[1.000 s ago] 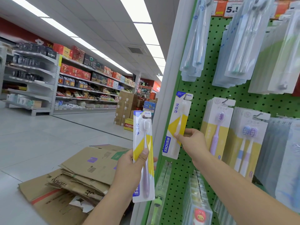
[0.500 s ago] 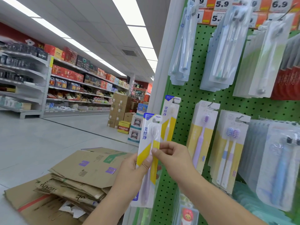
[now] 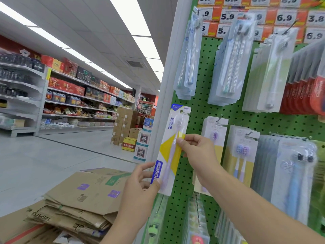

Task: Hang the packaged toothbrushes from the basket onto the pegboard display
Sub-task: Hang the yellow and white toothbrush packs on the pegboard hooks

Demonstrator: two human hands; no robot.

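Raised toward the pegboard (image 3: 195,106), the light, stiff toothbrush pack (image 3: 173,148) is pinched by right hand (image 3: 197,152) mid-card, left hand (image 3: 140,189) gripping its bottom edge.

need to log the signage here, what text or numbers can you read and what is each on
"FROG", partly covered by the left hand, and "柔丝净": held toothbrush pack, pinched by the right hand
"5.9", "6.9", "8.9", "3.8": orange price tags above the pegboard
Print on the flattened cardboard boxes and far shelves: too blurred to read
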